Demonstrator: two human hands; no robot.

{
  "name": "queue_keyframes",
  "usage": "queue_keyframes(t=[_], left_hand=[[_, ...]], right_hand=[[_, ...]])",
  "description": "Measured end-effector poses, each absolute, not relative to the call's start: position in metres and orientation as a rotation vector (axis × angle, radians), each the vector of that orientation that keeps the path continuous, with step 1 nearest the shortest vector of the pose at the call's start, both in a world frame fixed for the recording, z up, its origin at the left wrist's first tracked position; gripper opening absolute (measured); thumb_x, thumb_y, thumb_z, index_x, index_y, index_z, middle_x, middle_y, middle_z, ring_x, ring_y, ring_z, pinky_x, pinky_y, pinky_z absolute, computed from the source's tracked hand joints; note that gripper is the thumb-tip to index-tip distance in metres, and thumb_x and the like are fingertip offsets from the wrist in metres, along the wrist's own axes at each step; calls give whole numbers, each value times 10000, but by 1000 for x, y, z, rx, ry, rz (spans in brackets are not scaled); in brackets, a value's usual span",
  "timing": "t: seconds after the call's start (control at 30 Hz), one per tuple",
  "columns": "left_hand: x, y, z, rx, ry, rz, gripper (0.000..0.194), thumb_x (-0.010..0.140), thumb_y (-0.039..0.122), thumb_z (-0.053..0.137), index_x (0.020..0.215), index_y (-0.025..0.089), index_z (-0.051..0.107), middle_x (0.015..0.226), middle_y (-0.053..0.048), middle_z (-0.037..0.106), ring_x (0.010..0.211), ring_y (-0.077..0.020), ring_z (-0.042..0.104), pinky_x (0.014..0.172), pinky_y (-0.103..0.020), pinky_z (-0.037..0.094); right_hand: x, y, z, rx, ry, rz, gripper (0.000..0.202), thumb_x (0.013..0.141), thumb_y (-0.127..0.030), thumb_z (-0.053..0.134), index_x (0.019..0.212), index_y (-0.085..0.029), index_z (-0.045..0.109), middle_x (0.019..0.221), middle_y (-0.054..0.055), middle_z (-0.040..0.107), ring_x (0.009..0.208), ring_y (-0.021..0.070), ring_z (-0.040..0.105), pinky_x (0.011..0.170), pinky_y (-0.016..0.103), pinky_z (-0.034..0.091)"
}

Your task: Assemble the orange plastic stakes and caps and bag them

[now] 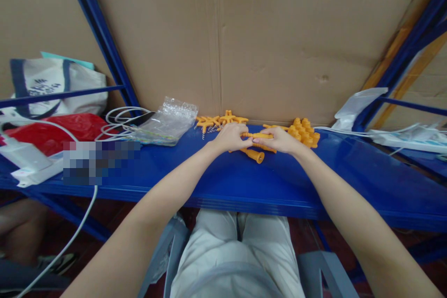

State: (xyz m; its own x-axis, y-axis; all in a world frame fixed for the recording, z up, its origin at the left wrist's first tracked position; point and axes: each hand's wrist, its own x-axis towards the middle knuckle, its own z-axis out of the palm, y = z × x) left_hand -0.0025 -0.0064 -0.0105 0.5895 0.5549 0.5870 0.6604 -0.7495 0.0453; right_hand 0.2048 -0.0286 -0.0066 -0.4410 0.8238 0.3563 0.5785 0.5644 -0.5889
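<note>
Between my two hands an orange ridged plastic rod (262, 135) lies roughly level, just above the blue shelf top (223, 174). My left hand (231, 136) is closed around its left end, partly hiding it. At the other end my right hand (278, 140) pinches the rod with thumb and fingers. Below them, an orange piece with a flared, hollow round end (255, 155) rests on the shelf top. Behind my left hand are orange branched, star-like pieces (208, 123) with thin metal chains. A cluster of orange knobbed pieces (303, 133) stands beside my right hand.
Clear plastic bags (167, 121) and coiled white cables (117, 123) lie to the left, near a red bag (66, 130) and a white power strip (38, 167). A cardboard wall (265, 46) closes the back. Blue posts (101, 32) stand at both sides.
</note>
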Motion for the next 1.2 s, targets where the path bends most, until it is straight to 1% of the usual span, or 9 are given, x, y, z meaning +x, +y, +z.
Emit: queue_keyframes(t=[0.13,0.27,0.4,0.57,0.67,0.77,0.93,1.03,1.2], left_hand=[[-6,-2,-8,-2783,-1234,-842,211,731,347,540,599,189,587,611,-6,608,634,-171,557,604,-290,391],[-12,7,-7,-3038,-1315,-784,244,721,344,495,524,199,506,518,29,479,566,-139,473,553,-274,351],[-18,12,-6,-3149,-1272,-737,274,715,351,468,489,211,402,488,40,383,523,-121,399,513,-267,296],[-13,5,-11,-2874,-1327,-755,260,728,384,511,538,208,496,526,21,506,563,-145,477,538,-273,340],[-4,-3,-16,-2654,-1262,-713,259,745,404,545,589,200,577,636,-22,631,628,-182,558,587,-295,389],[6,-13,-19,-2519,-1182,-705,250,771,396,557,697,180,658,753,-70,698,701,-220,620,638,-320,438],[16,-28,-15,-2341,-1028,-723,248,793,355,567,807,149,704,845,-114,714,824,-258,654,766,-363,482],[19,-32,-13,-2351,-1076,-674,266,791,364,572,828,144,716,843,-114,717,824,-260,658,755,-360,484],[19,-31,-12,-2416,-1186,-631,256,774,343,576,824,142,728,846,-104,730,814,-247,667,736,-339,484]], right_hand=[[196,-37,-5,-1261,-2282,133,362,855,-533,614,870,-197,747,784,49,737,716,208,653,622,281,420],[184,-47,-3,-1447,-2389,-324,348,916,-493,577,993,-194,737,909,116,764,853,277,701,699,314,431],[178,-51,-3,-1489,-2463,-483,351,950,-478,536,1028,-185,713,966,136,765,893,297,708,735,336,448],[180,-50,-4,-1569,-2469,-469,342,950,-444,551,1111,-167,674,1047,161,754,945,318,707,755,354,465],[181,-50,-5,-1658,-2445,-452,282,933,-373,564,1071,-155,677,1024,171,754,948,312,707,763,351,470],[183,-51,-3,-1713,-2429,-487,266,908,-311,560,1054,-135,695,1038,182,751,991,314,703,797,354,475],[185,-52,5,-1794,-2417,-430,313,923,-336,512,1017,-143,739,1037,148,763,1003,284,711,798,316,481],[185,-49,4,-1823,-2434,-394,342,931,-358,493,1000,-153,758,1027,136,767,1001,270,714,782,297,484],[182,-43,-5,-1852,-2417,-525,395,949,-364,449,1090,-135,739,1072,175,755,1065,304,697,802,338,499]])
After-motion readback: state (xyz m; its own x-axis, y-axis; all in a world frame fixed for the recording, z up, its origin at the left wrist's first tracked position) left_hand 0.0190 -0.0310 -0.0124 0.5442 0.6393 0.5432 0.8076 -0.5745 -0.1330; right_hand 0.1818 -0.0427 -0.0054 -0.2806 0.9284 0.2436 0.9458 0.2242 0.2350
